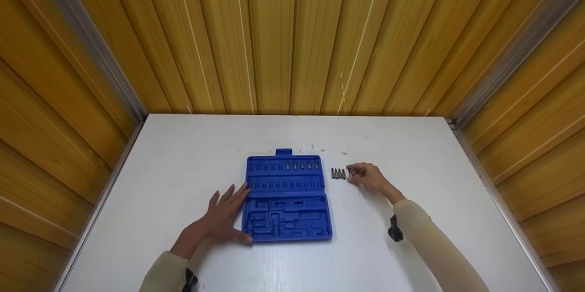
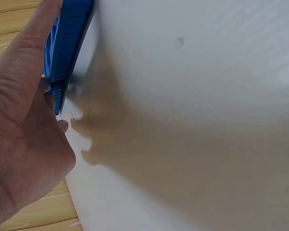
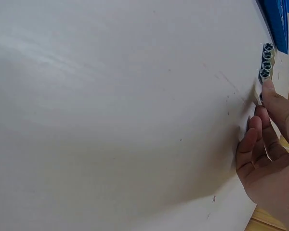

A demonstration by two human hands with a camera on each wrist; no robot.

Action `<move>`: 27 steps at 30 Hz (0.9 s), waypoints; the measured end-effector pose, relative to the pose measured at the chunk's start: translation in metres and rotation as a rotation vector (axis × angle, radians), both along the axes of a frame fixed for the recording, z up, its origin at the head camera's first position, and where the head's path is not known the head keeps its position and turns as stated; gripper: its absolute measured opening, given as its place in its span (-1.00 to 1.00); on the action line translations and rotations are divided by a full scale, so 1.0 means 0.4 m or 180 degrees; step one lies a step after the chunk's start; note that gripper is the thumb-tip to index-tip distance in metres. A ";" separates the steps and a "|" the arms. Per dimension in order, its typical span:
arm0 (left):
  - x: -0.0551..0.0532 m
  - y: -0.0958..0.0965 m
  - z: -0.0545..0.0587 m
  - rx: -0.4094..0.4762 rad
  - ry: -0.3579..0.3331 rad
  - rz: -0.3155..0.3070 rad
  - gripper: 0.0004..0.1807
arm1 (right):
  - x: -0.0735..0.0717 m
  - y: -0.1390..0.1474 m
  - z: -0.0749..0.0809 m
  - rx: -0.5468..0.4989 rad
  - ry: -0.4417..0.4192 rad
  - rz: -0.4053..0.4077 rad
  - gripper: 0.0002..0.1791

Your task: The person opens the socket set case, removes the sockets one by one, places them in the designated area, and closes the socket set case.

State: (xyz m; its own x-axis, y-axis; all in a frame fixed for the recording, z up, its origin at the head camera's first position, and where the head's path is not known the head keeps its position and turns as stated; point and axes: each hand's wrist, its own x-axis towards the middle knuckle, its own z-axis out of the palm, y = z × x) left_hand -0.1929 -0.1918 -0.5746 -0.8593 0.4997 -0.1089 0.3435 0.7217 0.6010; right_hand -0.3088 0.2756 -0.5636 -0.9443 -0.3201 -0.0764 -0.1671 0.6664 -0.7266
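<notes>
A blue plastic tool case [image 1: 285, 195] lies unfolded on the white table, its moulded slots facing up. Several small metal sockets [image 1: 302, 166] stand in the right part of its top row. My left hand [image 1: 221, 219] rests along the case's left side with fingers spread, thumb at the near corner. To the right of the case, more sockets [image 1: 338, 173] lie side by side in a short row; their round ends [image 3: 267, 55] show in the right wrist view. My right hand [image 1: 369, 177] pinches one socket between thumb and fingertips at the row's right end, mostly hidden by the fingers.
The white table [image 1: 192, 146] reaches back to a yellow corrugated wall [image 1: 292, 40], with similar panels on both sides. Small dark specks [image 1: 322, 150] dot the tabletop behind the case. A latch tab [image 1: 284, 151] sticks out from the case's far edge.
</notes>
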 end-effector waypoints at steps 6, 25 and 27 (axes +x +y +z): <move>0.004 -0.002 -0.003 0.0019 -0.0024 -0.0023 0.50 | 0.005 -0.014 -0.011 0.0023 0.0113 0.0075 -0.58; 0.003 0.002 0.005 -0.0048 0.0014 -0.0016 0.48 | -0.006 -0.005 0.017 0.0126 0.0122 0.0347 -0.51; 0.003 0.002 0.005 -0.0034 0.0022 -0.0010 0.48 | -0.010 -0.005 0.024 0.0133 0.0103 0.0363 -0.52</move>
State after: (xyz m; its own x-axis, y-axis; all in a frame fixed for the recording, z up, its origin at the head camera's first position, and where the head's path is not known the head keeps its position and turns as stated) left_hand -0.1918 -0.1912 -0.5728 -0.8584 0.5013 -0.1085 0.3499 0.7270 0.5908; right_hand -0.3130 0.2734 -0.5540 -0.9042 -0.4227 -0.0619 -0.2666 0.6714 -0.6915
